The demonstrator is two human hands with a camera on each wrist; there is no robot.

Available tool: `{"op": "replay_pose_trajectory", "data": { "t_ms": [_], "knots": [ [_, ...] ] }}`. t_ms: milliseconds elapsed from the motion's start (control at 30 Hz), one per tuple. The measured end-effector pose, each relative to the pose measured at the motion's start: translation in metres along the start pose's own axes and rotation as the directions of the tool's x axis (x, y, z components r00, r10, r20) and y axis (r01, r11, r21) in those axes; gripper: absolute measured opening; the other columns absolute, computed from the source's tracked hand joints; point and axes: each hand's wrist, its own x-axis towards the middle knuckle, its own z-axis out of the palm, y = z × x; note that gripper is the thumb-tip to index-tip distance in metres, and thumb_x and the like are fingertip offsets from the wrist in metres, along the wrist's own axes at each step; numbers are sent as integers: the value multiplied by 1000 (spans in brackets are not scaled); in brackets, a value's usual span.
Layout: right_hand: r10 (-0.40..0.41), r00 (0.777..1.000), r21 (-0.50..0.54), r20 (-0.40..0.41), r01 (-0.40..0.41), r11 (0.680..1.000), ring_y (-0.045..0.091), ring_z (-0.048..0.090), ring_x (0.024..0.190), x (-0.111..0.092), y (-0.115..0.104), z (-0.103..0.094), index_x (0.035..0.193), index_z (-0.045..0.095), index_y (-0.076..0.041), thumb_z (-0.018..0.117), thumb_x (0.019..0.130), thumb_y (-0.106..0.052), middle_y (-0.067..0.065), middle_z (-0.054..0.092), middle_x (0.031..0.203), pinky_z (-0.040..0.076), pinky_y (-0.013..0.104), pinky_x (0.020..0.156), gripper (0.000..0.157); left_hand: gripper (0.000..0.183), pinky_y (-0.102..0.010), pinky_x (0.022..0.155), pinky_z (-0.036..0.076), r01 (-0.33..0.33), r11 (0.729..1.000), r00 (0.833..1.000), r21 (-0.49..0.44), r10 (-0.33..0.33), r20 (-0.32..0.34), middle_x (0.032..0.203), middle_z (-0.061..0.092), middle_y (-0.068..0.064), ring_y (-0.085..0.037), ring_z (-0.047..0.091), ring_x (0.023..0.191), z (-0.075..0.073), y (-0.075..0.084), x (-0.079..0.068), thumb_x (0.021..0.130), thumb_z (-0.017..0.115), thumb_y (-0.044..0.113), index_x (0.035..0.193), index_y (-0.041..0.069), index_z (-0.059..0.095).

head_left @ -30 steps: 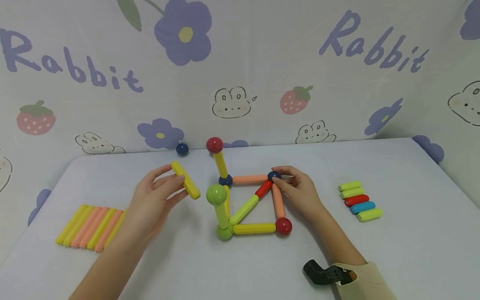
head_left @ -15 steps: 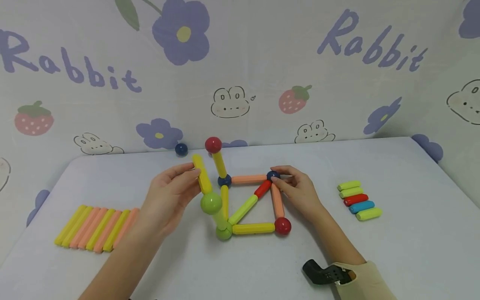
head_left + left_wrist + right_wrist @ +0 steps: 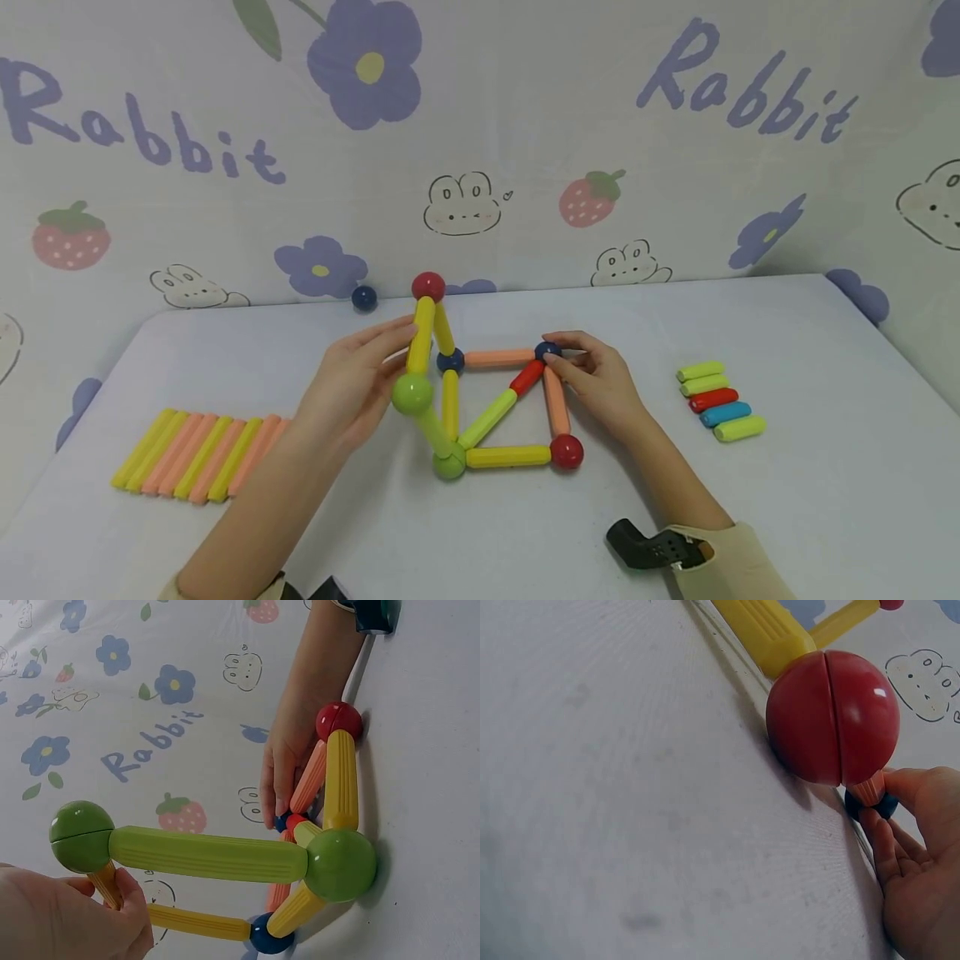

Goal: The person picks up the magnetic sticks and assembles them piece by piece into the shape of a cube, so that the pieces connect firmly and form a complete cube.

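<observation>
My left hand (image 3: 347,390) pinches a yellow stick (image 3: 421,340) between thumb and fingers. The stick spans from a raised green ball (image 3: 412,395) to a raised red ball (image 3: 428,287), seeming to touch both. Beneath the green ball, a light-green stick (image 3: 210,855) rises at a tilt from a lower green ball (image 3: 341,865). The red ball tops another yellow stick above a dark blue ball (image 3: 450,360). At the frame's back right corner my right hand (image 3: 600,385) pinches a second dark blue ball (image 3: 548,352). The front right corner is a red ball (image 3: 832,718).
Yellow and salmon sticks (image 3: 180,454) lie in a row at left, partly behind my left forearm. Several short sticks (image 3: 720,402) lie at right. A loose dark blue ball (image 3: 364,298) sits at the table's back edge, before the printed cloth (image 3: 510,100).
My left hand has carried the yellow stick rightward to the frame and joined it to the raised green ball. Its far end has swung to the red ball. The right hand has stayed put.
</observation>
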Motion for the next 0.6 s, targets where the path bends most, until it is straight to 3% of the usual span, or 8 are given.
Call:
{"op": "replay_pose_trajectory", "data": {
  "t_ms": [167, 333, 600],
  "knots": [
    [-5, 1000, -2, -2, 5, 1000, 27, 63, 102, 0, 0, 1, 142, 64, -7, 65, 106, -15, 19, 61, 140, 53, 18, 72, 37, 46, -26, 112, 48, -9, 1000, 1000, -30, 9, 4, 160, 45, -10, -26, 47, 144, 2, -1, 3, 110, 58, 13, 153, 0, 51],
    [13, 1000, 0, 2, -13, 1000, 27, 62, 103, 0, -1, 0, 142, 64, -8, 65, 106, -15, 18, 60, 141, 53, 17, 73, 37, 47, -27, 113, 47, -14, 1000, 1000, 3, 14, 9, 159, 47, -9, -25, 48, 145, -3, -2, 2, 111, 56, 16, 155, 2, 49],
    [40, 997, 8, 62, -41, 999, 31, 66, 114, 1, -6, -15, 148, 59, -8, 60, 109, -17, 19, 58, 147, 55, 18, 85, 40, 50, -25, 110, 49, -45, 996, 999, 78, 44, 16, 156, 48, -12, -22, 54, 140, -29, -7, -12, 113, 52, 19, 159, 4, 43]
  ]
}}
